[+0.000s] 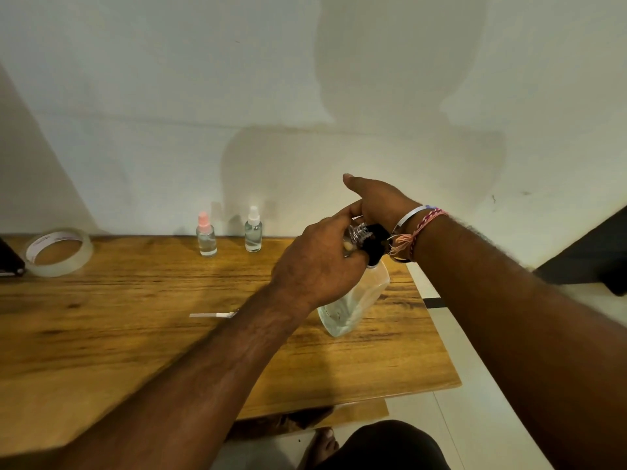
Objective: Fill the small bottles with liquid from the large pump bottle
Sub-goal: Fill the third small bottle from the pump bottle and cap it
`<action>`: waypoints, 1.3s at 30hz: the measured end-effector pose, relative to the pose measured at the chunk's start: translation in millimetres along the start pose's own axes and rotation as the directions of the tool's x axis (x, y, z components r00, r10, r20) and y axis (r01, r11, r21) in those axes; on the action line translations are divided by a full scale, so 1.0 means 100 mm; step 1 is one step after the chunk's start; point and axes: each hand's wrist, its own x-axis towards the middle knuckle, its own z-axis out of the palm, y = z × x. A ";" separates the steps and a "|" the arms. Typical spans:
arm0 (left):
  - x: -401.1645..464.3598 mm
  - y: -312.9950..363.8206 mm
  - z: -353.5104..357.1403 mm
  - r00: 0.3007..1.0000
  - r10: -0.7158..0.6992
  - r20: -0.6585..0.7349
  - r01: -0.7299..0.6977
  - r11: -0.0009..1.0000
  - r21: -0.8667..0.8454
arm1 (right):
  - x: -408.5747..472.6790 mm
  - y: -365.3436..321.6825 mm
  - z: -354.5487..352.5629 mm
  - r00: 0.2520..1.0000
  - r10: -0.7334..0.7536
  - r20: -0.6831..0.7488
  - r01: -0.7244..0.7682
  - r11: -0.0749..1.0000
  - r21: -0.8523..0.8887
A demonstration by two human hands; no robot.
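The large pump bottle [356, 300], clear with a black pump head [375, 237], stands on the right part of the wooden table [135, 334]. My left hand [322, 262] grips a small clear bottle [356, 234] and holds its open neck against the pump's spout. My right hand [376, 201] rests on top of the pump head with thumb and fingers stretched out. Most of the held bottle is hidden by my fingers. Two more small spray bottles stand capped at the back edge, one with a pink cap [206, 236] and one with a white cap [253, 232].
A roll of clear tape [59, 251] lies at the back left, next to a dark object [10, 259] at the frame edge. A thin white tube [212, 314] lies mid-table. The table's right edge is close to the pump bottle, with pale floor beyond. My knee and foot show below.
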 end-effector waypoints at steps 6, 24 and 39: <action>0.01 -0.02 0.00 1.000 -0.006 0.007 0.006 1.000 0.005 | 0.00 0.02 0.04 1.000 0.002 -0.021 -0.001 1.000 0.002; -0.03 -0.08 0.02 1.000 0.013 -0.001 -0.013 0.999 0.050 | 0.14 0.20 0.06 0.987 -0.078 -0.140 0.079 0.997 0.003; 0.00 -0.06 0.01 1.000 0.024 0.016 -0.024 0.999 -0.034 | 0.08 0.06 0.02 0.999 0.023 -0.037 -0.022 0.999 0.039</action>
